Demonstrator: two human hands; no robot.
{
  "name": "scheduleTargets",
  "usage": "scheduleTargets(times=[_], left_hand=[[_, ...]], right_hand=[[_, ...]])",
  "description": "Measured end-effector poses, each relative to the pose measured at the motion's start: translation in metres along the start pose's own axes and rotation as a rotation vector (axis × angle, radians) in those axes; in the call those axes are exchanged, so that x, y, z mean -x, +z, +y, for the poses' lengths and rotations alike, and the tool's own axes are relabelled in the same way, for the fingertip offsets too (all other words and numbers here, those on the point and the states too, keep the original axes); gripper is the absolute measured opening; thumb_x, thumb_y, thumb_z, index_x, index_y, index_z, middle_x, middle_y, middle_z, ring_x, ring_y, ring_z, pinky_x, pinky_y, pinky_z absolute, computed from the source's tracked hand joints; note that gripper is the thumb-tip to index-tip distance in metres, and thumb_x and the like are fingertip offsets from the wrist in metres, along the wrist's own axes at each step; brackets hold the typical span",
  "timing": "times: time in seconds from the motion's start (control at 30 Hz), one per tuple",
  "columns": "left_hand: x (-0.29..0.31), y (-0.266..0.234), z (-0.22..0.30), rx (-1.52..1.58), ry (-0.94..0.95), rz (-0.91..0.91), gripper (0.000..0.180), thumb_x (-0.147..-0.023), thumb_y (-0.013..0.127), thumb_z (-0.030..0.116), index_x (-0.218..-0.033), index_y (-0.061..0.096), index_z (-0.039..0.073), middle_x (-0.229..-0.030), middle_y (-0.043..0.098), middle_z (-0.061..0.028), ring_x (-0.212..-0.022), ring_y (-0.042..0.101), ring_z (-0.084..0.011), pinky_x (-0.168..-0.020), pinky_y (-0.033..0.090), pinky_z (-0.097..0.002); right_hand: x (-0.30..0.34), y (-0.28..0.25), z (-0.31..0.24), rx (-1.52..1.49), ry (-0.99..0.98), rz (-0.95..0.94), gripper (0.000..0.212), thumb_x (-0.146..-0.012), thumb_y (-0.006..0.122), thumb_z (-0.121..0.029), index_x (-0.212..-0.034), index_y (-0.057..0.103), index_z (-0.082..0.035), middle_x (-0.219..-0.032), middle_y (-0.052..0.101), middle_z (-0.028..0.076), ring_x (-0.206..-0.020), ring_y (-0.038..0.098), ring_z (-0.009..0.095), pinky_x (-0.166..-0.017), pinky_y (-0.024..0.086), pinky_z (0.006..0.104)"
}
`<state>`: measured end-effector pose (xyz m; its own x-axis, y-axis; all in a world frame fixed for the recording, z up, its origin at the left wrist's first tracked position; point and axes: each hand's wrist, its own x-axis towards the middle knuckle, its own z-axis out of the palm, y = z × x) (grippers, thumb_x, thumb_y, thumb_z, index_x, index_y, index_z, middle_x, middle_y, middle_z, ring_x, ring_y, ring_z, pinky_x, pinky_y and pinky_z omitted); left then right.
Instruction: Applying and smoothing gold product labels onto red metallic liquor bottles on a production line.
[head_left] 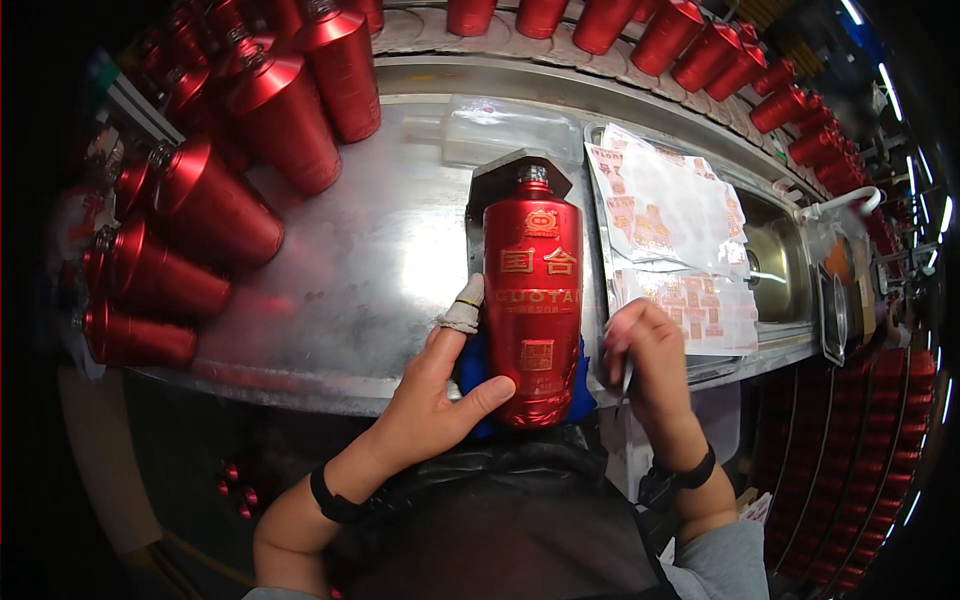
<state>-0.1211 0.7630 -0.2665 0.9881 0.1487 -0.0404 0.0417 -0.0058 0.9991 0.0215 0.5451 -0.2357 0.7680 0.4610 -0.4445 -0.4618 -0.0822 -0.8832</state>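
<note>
A shiny red bottle (532, 320) with gold lettering and a dark neck lies tilted in front of me, its neck pointing away. Behind its neck stands a dark angular stand (490, 187), and blue cloth (580, 392) shows under its near end. My left hand (440, 385) grips the bottle's left side, thumb over its lower front; the forefinger wears a whitish wrap (461, 315). To the right of the bottle and apart from it, my right hand (648, 345) is closed in a pinch. A thin pale sliver shows below its fingers, too blurred to name.
Sheets of red-and-gold labels (665, 215) lie right of the bottle, before a metal sink (780, 255). Several red bottles (290, 120) crowd the metal table's (350, 270) left side. More stand along a conveyor (560, 55) at the back. A clear plastic box (510, 130) sits behind the stand.
</note>
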Motion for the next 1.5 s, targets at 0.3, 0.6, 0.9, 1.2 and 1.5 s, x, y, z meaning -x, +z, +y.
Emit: scheduleTargets(times=[0.3,0.6,0.9,1.2,1.5], left_hand=[[0.007,0.003,0.011,-0.096,-0.021,0.047,0.098,-0.086,0.072,0.041,-0.154,0.017,-0.003,-0.157,0.024,-0.0247,-0.146,0.025,-0.0392,-0.119,0.017,-0.0473],[0.010,0.001,0.008,-0.213,0.010,0.038,0.094,-0.089,0.068,0.042,-0.155,0.015,0.001,-0.157,0.026,-0.0226,-0.147,0.024,-0.0379,-0.118,0.009,-0.0562],[0.009,-0.012,0.008,-0.162,0.012,0.015,0.083,-0.094,0.059,0.039,-0.155,0.017,0.002,-0.159,0.025,-0.0211,-0.148,0.023,-0.0346,-0.118,0.007,-0.0559],[0.006,-0.017,0.001,-0.040,0.003,0.004,0.068,-0.101,0.042,0.030,-0.156,0.016,-0.001,-0.160,0.024,-0.0190,-0.150,0.019,-0.0316,-0.119,0.003,-0.0483],[0.000,-0.019,0.001,-0.011,-0.008,-0.012,0.068,-0.102,0.041,0.032,-0.155,0.016,-0.001,-0.160,0.024,-0.0188,-0.150,0.019,-0.0309,-0.120,0.003,-0.0479]], right_hand=[[0.038,0.038,-0.033,0.403,-0.487,-0.028,0.043,-0.080,0.071,0.007,-0.117,0.050,0.000,-0.102,0.060,0.008,-0.096,0.059,0.015,-0.088,0.047,0.0268],[0.007,0.063,-0.070,0.952,-1.009,-0.289,0.029,-0.073,0.076,0.007,-0.099,0.065,0.002,-0.081,0.066,0.013,-0.070,0.065,0.026,-0.059,0.050,0.0326],[0.018,0.062,-0.058,1.124,-1.264,-0.520,0.028,-0.067,0.074,-0.003,-0.095,0.073,-0.006,-0.090,0.068,0.007,-0.072,0.060,0.022,-0.060,0.047,0.0323],[0.029,0.089,-0.047,1.301,-1.299,-0.440,0.028,-0.065,0.075,-0.010,-0.093,0.072,-0.009,-0.096,0.066,0.005,-0.082,0.059,0.018,-0.066,0.045,0.0315],[0.027,0.093,-0.038,1.169,-1.302,-0.585,0.025,-0.069,0.074,-0.013,-0.093,0.070,-0.006,-0.094,0.063,0.004,-0.081,0.058,0.018,-0.064,0.045,0.0320]])
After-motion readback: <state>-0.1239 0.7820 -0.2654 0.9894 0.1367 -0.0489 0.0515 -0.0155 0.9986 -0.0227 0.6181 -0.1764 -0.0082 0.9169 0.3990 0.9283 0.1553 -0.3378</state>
